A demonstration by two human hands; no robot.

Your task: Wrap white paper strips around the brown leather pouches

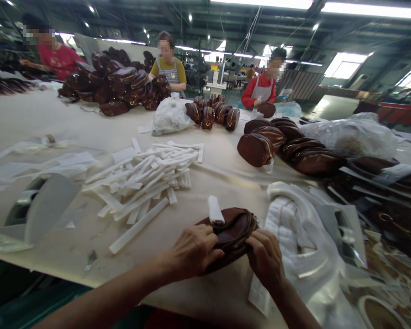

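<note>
A dark brown leather bag (231, 230) lies near the table's front edge, between my two hands. My left hand (197, 249) grips its left side, fingers curled over the leather. On the right, my right hand (265, 253) pinches the bag's edge near a zip and small metal fittings. A white wrapped strip (215, 210) sticks up from the bag's top. Both hands hide parts of the bag's sides. Just right of it lies a thick bundle of white foam-like sheeting (287, 219).
Loose white strips (147, 178) are heaped left of the bag. A tape dispenser (34, 205) stands at far left. Brown bags (260, 148) lie at right, with more piled (119, 82) at the back. A white plastic bag (173, 114) sits mid-table. Several co-workers stand across the table.
</note>
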